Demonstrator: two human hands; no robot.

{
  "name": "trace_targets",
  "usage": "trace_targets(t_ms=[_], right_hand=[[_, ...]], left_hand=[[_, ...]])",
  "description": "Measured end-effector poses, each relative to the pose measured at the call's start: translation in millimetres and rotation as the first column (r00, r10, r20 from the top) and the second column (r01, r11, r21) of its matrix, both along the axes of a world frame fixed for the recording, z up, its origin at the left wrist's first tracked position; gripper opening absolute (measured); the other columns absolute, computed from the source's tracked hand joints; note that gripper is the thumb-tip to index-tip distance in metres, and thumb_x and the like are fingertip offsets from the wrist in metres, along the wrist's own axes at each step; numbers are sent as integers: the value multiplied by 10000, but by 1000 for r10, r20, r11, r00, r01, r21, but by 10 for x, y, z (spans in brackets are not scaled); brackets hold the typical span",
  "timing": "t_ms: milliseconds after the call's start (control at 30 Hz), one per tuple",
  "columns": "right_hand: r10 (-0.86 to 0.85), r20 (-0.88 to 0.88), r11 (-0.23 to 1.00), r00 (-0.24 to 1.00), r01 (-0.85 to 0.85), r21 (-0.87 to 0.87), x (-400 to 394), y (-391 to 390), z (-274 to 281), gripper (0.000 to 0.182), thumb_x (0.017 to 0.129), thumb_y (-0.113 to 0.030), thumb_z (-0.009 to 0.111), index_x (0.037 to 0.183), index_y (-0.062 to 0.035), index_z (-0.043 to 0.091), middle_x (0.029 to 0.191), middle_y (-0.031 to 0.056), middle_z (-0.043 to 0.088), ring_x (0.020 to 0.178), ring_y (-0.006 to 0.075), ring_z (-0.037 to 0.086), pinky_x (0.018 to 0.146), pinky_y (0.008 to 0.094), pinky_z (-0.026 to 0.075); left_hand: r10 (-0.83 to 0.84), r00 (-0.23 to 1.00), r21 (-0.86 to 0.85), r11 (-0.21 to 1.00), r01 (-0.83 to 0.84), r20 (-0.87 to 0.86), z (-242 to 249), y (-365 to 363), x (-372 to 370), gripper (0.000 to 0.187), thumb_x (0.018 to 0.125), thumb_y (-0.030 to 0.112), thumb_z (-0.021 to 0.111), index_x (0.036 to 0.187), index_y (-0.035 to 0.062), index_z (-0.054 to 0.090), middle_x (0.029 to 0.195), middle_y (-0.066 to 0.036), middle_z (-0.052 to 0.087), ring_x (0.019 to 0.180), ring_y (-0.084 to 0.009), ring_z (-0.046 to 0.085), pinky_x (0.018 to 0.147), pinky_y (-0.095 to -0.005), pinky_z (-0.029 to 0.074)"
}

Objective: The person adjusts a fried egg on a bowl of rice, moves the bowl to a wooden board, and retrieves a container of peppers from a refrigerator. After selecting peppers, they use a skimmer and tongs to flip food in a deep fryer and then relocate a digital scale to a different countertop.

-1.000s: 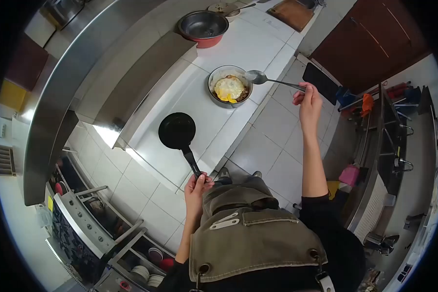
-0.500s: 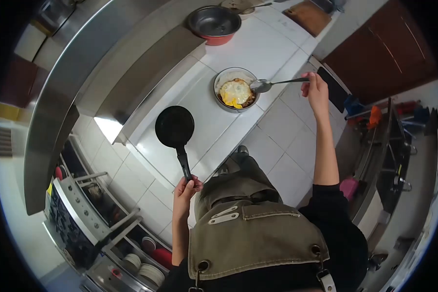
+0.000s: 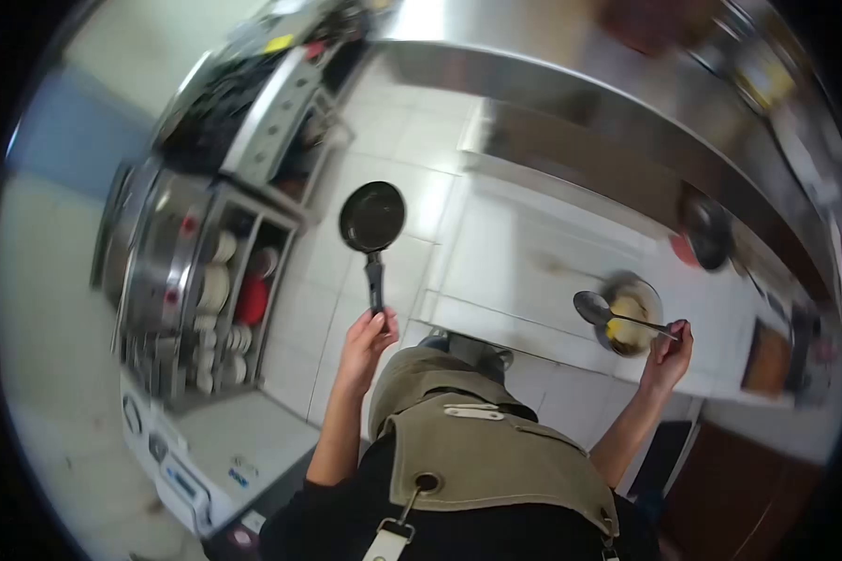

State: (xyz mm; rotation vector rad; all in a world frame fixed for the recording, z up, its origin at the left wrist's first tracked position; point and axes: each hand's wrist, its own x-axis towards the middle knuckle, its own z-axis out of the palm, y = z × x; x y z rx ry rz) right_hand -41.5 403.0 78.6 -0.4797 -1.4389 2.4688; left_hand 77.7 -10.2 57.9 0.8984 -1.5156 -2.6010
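Observation:
A small black frying pan point(image 3: 372, 217) is held up by its handle in my left hand point(image 3: 371, 335), over the tiled floor to the left of the white counter; nothing shows inside the pan. My right hand point(image 3: 668, 353) grips the end of a large metal spoon point(image 3: 593, 307), whose bowl points left. Behind the spoon, on the counter point(image 3: 524, 252), stands a round metal bowl point(image 3: 658, 301) with a fried egg point(image 3: 631, 323) in it, partly covered by the spoon and blurred.
A stove point(image 3: 276, 112) stands at the upper left, beside shelves of dishes point(image 3: 213, 290). Below them is a white appliance point(image 3: 225, 449). A dark basin point(image 3: 706, 234) and a brown board point(image 3: 767, 358) lie farther right on the counter. A metal shelf point(image 3: 571, 79) runs above.
The view has swung left toward the stove and dish shelves, so the counter and bowl appear farther right. The pan has moved off the counter's edge, over the floor. Both hands keep their holds.

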Motion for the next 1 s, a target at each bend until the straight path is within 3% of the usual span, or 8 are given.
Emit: trace_targets(t_ms=[100,167,300,400,500,600,767,1000], right_hand=[[284,48,957,958,-280,-70,-254,-436,-201,234,932,-259,403,791,-90,480,535,-34,374,408,43,256,387,199,192],[390,72,912,918,-396,111,-455,-1590,-72,211,918,-246,423,824,-72,498,562,-23,394,452,47,314,407,201,227],[622,128,758,772,-635,150,-457,-2671,-279,177,907,-194,426,882,-48,522,649,15,494,515,69,420,463,188,323],[674,155,715,722,-690,110,-453,-3422,-468,154,904,-177,438,907,-49,524,668,20,503,521,76,429,479,191,342],[675,157,730,721,-684,6,-566,-4219,-570,147,897,-168,442,913,-47,523,686,20,509,541,77,435,495,196,350],[716,151,688,682,-725,10,-685,-4891,-516,148,895,-153,435,913,-40,529,728,33,529,583,80,455,523,204,363],[785,110,601,609,-793,98,-1102,-5687,-375,162,891,-133,425,938,-26,537,792,65,568,613,91,460,566,216,376],[769,153,606,621,-784,137,-1905,-6467,-458,176,882,-155,437,947,-30,542,842,80,595,626,89,467,585,211,381]], left_hand=[[194,975,-23,981,-193,111,-36,33,149,200,920,232,494,973,45,540,811,11,552,739,-73,525,707,-224,439],[253,967,30,967,-254,31,-310,-815,107,207,923,238,489,968,43,542,791,9,553,723,-69,524,687,-205,435],[349,937,35,936,-350,29,-697,-1512,255,196,923,248,489,951,62,541,782,17,556,696,-55,520,646,-187,417],[399,904,-68,917,-393,156,-727,-2160,209,201,917,244,497,966,54,542,784,17,554,689,-60,507,642,-194,406],[339,939,-119,936,-332,50,-872,-2996,-41,218,905,265,524,977,62,552,802,26,561,712,-60,506,663,-194,408],[386,923,-76,920,-386,-12,-773,-3645,-426,222,899,271,535,977,65,559,805,24,564,709,-58,501,659,-188,400],[406,902,-42,909,-415,-148,-1128,-4825,-1180,221,895,287,540,965,80,573,829,22,587,692,-48,516,646,-188,410],[415,901,56,910,-411,-128,-1226,-6340,-2374,180,917,259,508,968,96,565,855,8,601,720,-64,551,627,-194,432]])
